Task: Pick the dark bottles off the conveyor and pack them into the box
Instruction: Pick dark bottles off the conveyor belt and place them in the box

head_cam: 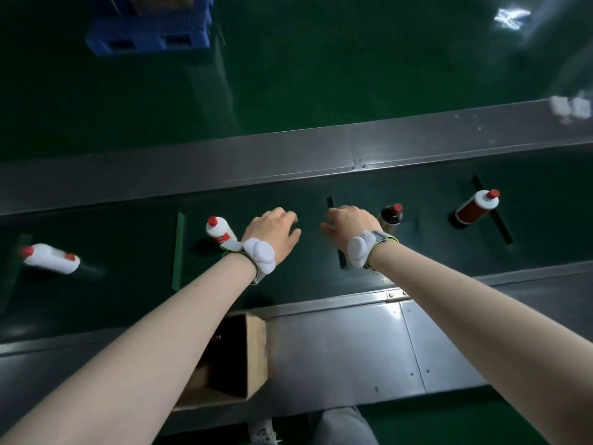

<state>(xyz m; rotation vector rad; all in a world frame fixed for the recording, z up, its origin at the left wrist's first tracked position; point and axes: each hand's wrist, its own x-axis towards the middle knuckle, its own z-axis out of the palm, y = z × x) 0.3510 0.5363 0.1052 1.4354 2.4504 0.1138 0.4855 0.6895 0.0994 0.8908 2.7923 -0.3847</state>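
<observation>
Both hands reach out over the dark green conveyor belt (112,293). My left hand (272,229) hovers palm down with fingers loosely apart and holds nothing. My right hand (348,223) hovers beside it, fingers curled, also with nothing in it. A dark bottle with a red cap (391,215) stands just right of my right hand. Farther right, a dark red bottle with white shoulder and red cap (475,209) lies tilted. Two white bottles (219,231) (51,258) lie left of my left hand. The cardboard box (255,351) sits below the belt, under my left forearm, with dark bottles inside.
Steel rails (288,152) border the belt on the far and near sides, and a steel shelf (353,348) holds the box. A blue pallet (150,33) stands on the green floor beyond. White items (571,109) rest on the far rail at right.
</observation>
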